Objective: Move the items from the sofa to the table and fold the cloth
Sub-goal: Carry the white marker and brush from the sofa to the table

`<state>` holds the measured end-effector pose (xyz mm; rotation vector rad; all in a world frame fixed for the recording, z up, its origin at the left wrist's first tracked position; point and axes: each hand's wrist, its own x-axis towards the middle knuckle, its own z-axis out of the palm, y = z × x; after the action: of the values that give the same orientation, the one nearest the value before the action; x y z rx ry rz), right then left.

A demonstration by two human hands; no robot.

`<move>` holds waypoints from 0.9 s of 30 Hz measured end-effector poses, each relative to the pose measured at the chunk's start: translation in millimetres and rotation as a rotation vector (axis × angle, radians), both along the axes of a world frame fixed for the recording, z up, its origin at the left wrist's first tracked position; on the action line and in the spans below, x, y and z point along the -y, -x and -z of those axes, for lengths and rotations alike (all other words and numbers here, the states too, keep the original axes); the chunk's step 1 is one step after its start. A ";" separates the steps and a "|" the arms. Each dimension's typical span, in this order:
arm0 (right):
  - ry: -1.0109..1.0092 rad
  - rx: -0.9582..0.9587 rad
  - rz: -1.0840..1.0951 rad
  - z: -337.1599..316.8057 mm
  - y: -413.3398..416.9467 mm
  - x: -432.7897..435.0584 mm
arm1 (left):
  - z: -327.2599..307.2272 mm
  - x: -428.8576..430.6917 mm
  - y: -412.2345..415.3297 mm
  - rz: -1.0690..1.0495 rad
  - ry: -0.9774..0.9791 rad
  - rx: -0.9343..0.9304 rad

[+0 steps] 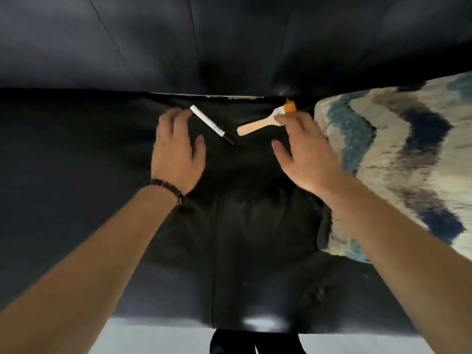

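Sofa [76,175] leather, black and creased, fills most of what we see from the head camera, with the backrest rising dark above the seat. Both loose items lie on the seat near the back seam. The marker [210,123] is white with a black tip and lies at a slant, its white end toward the backrest. The brush [255,127] lies just to the right of it, apart from it, with its pale wooden handle pointing at the marker's black tip.

Our left hand [176,149] is spread with relaxed fingers and grasps nothing. Its fingertips are just beside the marker's white end, and we cannot tell whether they touch it. A dark beaded bracelet [166,186] sits on that wrist.

Our right hand [306,154] is likewise loose and open, with the thumb held out to the side. Its fingertips cover part of the brush's orange band, so the bristles are hidden. We cannot tell whether the fingers rest on the brush or hover above it.

The cloth [408,149], patterned in cream, grey and blue waves, lies on the seat at the right, unfolded. The frame edge cuts it off and our right forearm hides its near part. It is blurred, so its weave is hard to make out.

A strip of pale floor [153,335] shows below the seat's front edge.
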<state>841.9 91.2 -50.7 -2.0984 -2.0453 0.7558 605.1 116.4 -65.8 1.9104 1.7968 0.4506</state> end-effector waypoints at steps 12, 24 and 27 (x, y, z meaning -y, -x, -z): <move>0.149 0.398 -0.314 100.1 4.7 -18.4 | 93.9 -28.7 -3.6 0.415 0.024 -0.750; 0.043 -0.333 0.352 -99.9 -0.8 106.1 | -131.8 103.6 -28.2 -0.249 0.164 0.315; 0.047 -0.515 0.459 -210.0 -18.5 144.6 | -250.6 142.6 -24.7 -0.332 0.128 0.422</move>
<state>860.3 -53.4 159.4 -2.0041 -1.2397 1.1132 629.8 -26.2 184.8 1.3115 1.8003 0.7678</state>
